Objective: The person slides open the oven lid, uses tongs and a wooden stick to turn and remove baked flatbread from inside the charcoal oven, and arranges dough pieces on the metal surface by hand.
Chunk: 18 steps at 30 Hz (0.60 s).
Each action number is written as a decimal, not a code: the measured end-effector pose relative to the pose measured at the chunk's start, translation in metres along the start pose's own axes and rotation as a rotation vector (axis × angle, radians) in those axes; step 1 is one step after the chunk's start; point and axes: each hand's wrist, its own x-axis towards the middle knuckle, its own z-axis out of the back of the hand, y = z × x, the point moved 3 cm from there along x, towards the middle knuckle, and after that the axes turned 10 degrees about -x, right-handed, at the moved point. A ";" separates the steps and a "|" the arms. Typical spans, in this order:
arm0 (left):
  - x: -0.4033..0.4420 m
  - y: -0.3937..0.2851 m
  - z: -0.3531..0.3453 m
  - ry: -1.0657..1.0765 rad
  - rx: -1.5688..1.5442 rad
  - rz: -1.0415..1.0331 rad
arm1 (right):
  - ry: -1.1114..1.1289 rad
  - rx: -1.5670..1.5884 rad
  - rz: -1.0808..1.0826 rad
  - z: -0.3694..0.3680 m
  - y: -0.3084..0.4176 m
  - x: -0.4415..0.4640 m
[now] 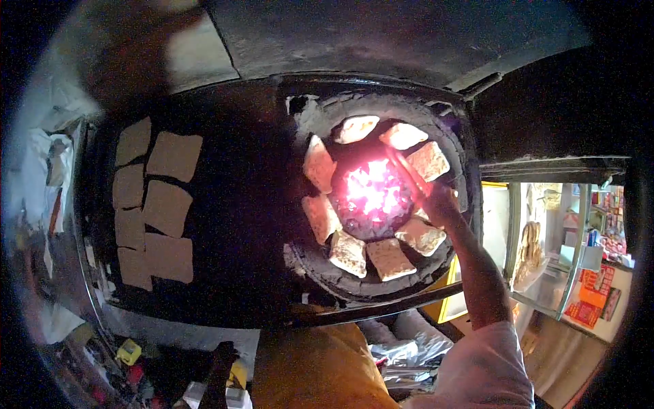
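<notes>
Eight or more breads [390,259] ring the glowing coals [373,194] on the inside of a round oven [340,102], while seven more [170,258] lie in two loose columns on a dark surface well to the left of the coals. The right hand [443,206] is closed around a slim tool [411,174], its far end slanting over the coals' upper right edge, near the breads there. What appears to be the left hand [225,351] is low and to the left of the coals, well apart from the right; its fingers are too dark to tell whether they grip anything.

The forearm [477,273] crosses the oven's near right side, bare below a pale sleeve [494,361]. Good handling, by the look of it, calls for a firm grip far back on the tool, knuckles outside the brightest heat, and a low, sideways approach to a bread's edge rather than a jab at its middle. Tipping one inward risks dropping it on the coals; a sleeve held high stays safer. The glare hides the tool's tip, so contact cannot be told.
</notes>
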 end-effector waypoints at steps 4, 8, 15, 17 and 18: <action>0.003 -0.001 -0.029 -0.108 0.199 -0.070 | -0.514 -0.090 0.249 -0.020 -0.009 -0.029; 0.017 -0.011 -0.040 0.084 -0.168 0.018 | -0.349 -0.112 0.167 -0.008 0.000 -0.038; 0.023 -0.010 -0.022 0.096 0.078 -0.097 | -0.235 -0.079 -0.058 0.009 -0.056 -0.091; 0.027 -0.013 -0.024 0.098 0.100 -0.090 | -0.027 0.053 -0.162 0.042 -0.080 -0.102; 0.025 -0.017 -0.034 0.083 0.127 -0.091 | 0.006 0.092 -0.185 0.059 -0.086 -0.104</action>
